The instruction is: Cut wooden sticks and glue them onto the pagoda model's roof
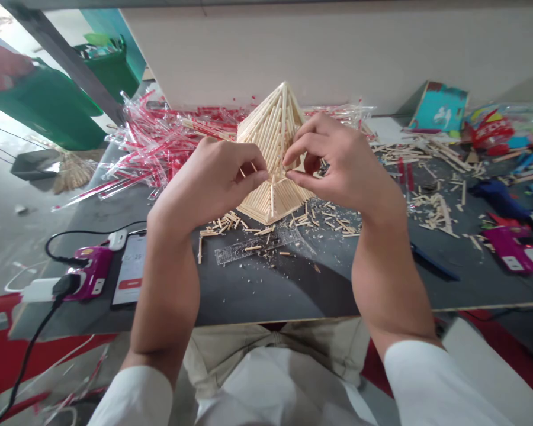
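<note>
A pointed model built of thin wooden sticks [273, 127] stands upright on the dark table, with a sloped stick base below it. Both hands are at its near side. My left hand [217, 177] has thumb and fingertips pinched together at the model's lower left; what lies between them is too small to name. My right hand [328, 160] is pinched close by on the right, its fingertips by the sticks near the joint above the base. Whether it grips a stick cannot be made out. Short cut stick pieces [306, 220] and a clear ruler [235, 253] lie in front.
Red and clear plastic wrappers [155, 142] heap at the back left. A phone [131, 269] and a purple power strip [93, 272] sit left. At right are a blue-handled tool [435, 263], another purple socket block [509, 248] and loose sticks [448, 154]. Green bins [44, 106] stand beyond.
</note>
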`<control>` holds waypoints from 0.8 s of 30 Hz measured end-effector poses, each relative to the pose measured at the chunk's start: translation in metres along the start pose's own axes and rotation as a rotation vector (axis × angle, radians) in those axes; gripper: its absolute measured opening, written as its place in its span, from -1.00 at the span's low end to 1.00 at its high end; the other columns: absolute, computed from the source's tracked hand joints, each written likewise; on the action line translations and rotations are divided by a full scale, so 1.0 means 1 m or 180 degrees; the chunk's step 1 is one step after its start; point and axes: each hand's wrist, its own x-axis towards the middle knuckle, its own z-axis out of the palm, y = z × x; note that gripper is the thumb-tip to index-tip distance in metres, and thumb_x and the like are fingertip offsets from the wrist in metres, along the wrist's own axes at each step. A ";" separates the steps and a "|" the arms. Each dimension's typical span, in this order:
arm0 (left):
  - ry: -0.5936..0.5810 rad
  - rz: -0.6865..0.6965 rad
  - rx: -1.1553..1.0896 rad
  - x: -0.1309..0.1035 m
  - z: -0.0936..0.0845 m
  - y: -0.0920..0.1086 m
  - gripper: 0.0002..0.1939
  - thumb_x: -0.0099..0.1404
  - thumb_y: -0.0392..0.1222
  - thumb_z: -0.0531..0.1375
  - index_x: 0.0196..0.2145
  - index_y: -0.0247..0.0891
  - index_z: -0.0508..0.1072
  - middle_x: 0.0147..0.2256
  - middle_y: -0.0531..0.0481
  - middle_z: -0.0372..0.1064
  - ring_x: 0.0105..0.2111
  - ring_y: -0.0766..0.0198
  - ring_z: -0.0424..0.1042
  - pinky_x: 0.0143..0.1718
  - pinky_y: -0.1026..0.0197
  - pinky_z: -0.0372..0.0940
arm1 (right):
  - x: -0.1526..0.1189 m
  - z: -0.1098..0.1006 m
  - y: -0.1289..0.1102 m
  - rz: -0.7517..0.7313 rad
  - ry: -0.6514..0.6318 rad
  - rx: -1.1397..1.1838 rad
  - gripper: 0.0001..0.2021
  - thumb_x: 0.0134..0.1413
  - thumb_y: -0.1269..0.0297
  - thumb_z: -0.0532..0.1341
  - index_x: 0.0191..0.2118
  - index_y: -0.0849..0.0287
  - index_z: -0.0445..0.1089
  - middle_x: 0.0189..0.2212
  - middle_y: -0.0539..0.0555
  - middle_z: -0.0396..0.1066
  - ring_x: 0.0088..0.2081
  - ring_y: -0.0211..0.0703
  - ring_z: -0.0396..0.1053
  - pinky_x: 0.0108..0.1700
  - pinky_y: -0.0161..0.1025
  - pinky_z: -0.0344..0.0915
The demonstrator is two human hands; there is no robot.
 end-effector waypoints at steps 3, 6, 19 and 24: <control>0.0008 -0.0036 0.0025 0.000 0.001 -0.001 -0.74 0.40 -0.07 0.15 -0.19 -0.19 0.62 -0.37 0.02 0.57 -0.33 0.25 0.55 -0.13 0.20 0.33 | -0.001 0.000 0.000 0.0076 -0.0072 -0.0020 -0.88 0.26 0.25 0.30 -0.09 0.01 0.51 -0.01 0.11 0.44 -0.23 -0.11 0.42 -0.12 -0.11 0.39; -0.0007 -0.0036 0.0047 0.000 0.001 -0.001 -0.74 0.39 -0.07 0.15 -0.19 -0.19 0.62 -0.38 0.02 0.56 -0.32 0.24 0.55 -0.11 0.19 0.34 | -0.001 0.000 0.001 0.0107 -0.0126 -0.0040 -0.87 0.28 0.24 0.29 -0.08 0.03 0.51 0.02 0.13 0.43 -0.24 -0.13 0.41 -0.11 -0.11 0.39; 0.0040 -0.0021 0.0025 0.000 -0.001 -0.003 -0.75 0.41 -0.10 0.15 -0.19 -0.20 0.61 -0.38 0.02 0.55 -0.32 0.26 0.53 -0.11 0.19 0.34 | 0.001 -0.003 -0.007 0.0023 -0.0120 -0.0216 -0.88 0.26 0.31 0.27 -0.12 0.11 0.51 0.00 0.14 0.43 -0.32 -0.20 0.38 -0.12 -0.14 0.40; 0.0109 0.0033 0.0036 0.000 0.000 -0.003 -0.76 0.41 -0.11 0.15 -0.21 -0.20 0.61 -0.39 0.03 0.54 -0.36 0.28 0.51 -0.13 0.20 0.33 | 0.000 -0.001 -0.004 0.0128 -0.0157 -0.0158 -0.86 0.28 0.25 0.26 -0.09 0.05 0.52 0.00 0.13 0.45 -0.26 -0.14 0.42 -0.08 -0.11 0.40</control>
